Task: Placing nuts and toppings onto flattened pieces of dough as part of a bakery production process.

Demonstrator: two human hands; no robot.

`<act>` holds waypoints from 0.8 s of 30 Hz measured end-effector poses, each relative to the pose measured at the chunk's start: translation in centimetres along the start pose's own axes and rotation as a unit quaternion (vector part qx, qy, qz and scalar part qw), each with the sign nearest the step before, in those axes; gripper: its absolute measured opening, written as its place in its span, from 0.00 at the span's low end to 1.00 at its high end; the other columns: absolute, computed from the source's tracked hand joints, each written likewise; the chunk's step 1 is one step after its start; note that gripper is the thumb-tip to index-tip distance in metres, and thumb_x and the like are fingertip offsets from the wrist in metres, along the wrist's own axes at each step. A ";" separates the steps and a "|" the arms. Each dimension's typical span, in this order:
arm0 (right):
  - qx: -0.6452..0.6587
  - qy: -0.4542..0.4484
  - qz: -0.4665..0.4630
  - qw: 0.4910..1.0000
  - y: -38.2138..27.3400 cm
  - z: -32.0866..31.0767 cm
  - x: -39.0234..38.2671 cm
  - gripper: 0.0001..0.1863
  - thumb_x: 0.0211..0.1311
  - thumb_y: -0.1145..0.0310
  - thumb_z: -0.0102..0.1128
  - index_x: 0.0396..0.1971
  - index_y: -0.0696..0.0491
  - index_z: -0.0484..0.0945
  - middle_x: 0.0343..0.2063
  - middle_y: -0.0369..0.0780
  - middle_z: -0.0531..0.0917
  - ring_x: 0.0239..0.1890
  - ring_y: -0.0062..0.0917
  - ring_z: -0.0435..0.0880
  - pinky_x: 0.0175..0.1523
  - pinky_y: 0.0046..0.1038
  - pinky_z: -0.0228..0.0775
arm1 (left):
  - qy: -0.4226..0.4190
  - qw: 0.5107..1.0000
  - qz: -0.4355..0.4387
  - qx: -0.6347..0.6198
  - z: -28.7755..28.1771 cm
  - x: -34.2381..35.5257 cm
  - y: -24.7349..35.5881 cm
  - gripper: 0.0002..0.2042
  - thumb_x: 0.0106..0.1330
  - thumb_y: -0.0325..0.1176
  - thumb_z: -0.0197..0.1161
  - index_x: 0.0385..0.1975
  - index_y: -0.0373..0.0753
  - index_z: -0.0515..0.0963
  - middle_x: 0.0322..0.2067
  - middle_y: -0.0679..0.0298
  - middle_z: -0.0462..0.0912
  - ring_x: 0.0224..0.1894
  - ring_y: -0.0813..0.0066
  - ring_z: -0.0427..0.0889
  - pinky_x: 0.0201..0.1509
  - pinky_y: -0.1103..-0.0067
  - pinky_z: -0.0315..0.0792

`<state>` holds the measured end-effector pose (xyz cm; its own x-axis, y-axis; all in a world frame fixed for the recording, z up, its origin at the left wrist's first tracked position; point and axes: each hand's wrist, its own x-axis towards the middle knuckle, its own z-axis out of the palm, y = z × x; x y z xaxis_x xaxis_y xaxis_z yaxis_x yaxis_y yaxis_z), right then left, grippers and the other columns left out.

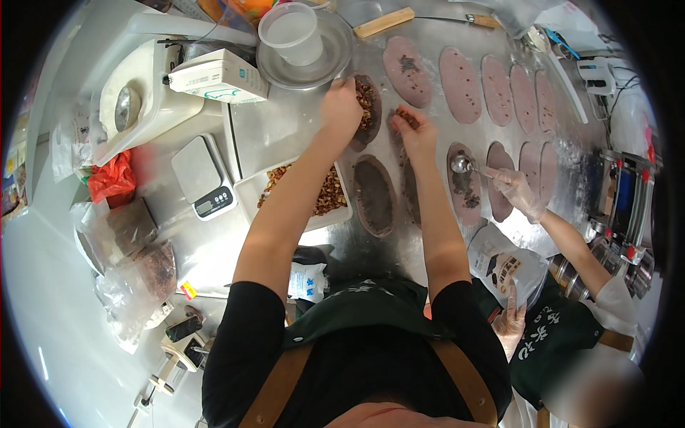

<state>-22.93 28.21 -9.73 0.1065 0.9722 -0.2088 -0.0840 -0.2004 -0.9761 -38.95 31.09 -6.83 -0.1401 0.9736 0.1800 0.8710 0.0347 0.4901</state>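
Note:
Both arms reach forward over oval sheets of purplish dough on the steel table. My left hand (341, 108) is closed at the edge of a dark-coated dough oval (367, 133), beside the chopped nuts (364, 96) on it; what its fingers hold is hidden. My right hand (415, 134) is closed on a small bunch of brown chopped nuts (407, 116), over the neighbouring oval. Nearer me lies another dough oval with a dark spread (374, 196). A white tray (246, 196) of chopped nuts stands under my left forearm.
At right, a co-worker's gloved hand (519, 191) holds a metal spoon (462, 164) over dark filling on an oval; the other gloved hand (510, 321) supports a white pouch (503, 260). A scale (203, 175), a carton (220, 77) and a clear tub (289, 36) stand left.

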 end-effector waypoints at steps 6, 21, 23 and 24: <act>-0.329 0.027 -0.193 0.924 -3.0 -1.7 7.1 0.10 0.42 0.80 0.61 0.30 0.60 0.79 0.26 0.46 0.80 0.26 0.32 0.81 0.35 0.28 0.72 | -0.022 0.983 0.031 -0.180 -9.2 -5.9 1.4 0.10 0.54 0.21 0.57 0.36 0.31 0.76 0.22 0.54 0.73 0.23 0.57 0.74 0.27 0.71 0.68; -0.503 -0.100 -0.204 0.834 -5.2 -1.3 12.4 0.15 0.44 0.80 0.57 0.36 0.56 0.80 0.33 0.49 0.81 0.36 0.40 0.81 0.44 0.33 0.72 | -0.005 0.971 -0.145 -0.192 -16.3 -18.4 -1.9 0.09 0.57 0.21 0.58 0.37 0.32 0.78 0.25 0.60 0.75 0.21 0.76 0.73 0.24 0.83 0.68; -0.508 -0.106 -0.210 0.829 -5.4 -1.1 12.8 0.15 0.44 0.80 0.56 0.36 0.56 0.80 0.32 0.48 0.81 0.36 0.40 0.81 0.44 0.33 0.72 | -0.021 0.959 -0.184 -0.213 -16.4 -18.8 -2.0 0.08 0.57 0.21 0.58 0.37 0.32 0.78 0.25 0.60 0.75 0.21 0.76 0.73 0.23 0.83 0.68; -0.493 -0.105 -0.214 0.837 -5.4 -1.1 13.1 0.14 0.45 0.79 0.55 0.36 0.56 0.80 0.32 0.48 0.81 0.35 0.40 0.81 0.44 0.33 0.72 | -0.019 0.959 -0.185 -0.213 -16.3 -19.1 -2.0 0.08 0.57 0.21 0.58 0.37 0.32 0.78 0.25 0.60 0.75 0.21 0.76 0.73 0.23 0.83 0.68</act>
<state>-20.01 41.90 -7.23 -0.2684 0.9594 0.0871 0.7862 0.2704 -0.5558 -45.73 8.77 2.65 -0.3786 0.9200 -0.1016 0.4919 0.2930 0.8199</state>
